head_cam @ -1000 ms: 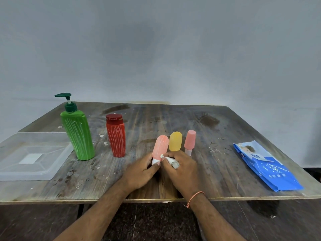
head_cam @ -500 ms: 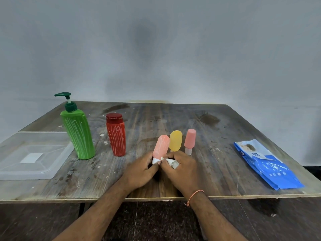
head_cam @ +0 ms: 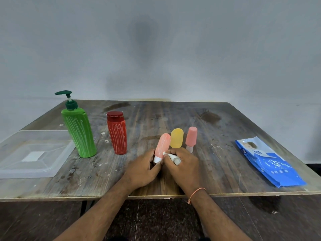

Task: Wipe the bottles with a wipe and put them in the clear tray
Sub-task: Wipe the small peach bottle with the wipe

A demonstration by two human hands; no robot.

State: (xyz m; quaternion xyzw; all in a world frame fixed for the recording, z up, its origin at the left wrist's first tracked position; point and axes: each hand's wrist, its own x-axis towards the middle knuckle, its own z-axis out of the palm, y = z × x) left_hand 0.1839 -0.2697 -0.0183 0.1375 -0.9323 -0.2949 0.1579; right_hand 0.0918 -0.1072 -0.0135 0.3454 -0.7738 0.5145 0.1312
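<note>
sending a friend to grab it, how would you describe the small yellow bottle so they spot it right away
On the wooden table, look at the middle, just beyond the person's two hands, where three small bottles stand in a row. The yellow bottle is the middle one, rounded on top. Both its neighbours, the one on its left and the one on its right, are pink, so it is the only yellow one.

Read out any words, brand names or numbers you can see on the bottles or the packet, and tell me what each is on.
Blue wipes packet: small white letters along its left edge, perhaps "inee", too blurred to be sure; other print unreadable.
Green pump bottle: no text, only white streaks.
Red bottle: no text, only white streaks.
Clear tray: blank white patch, no text.
</note>
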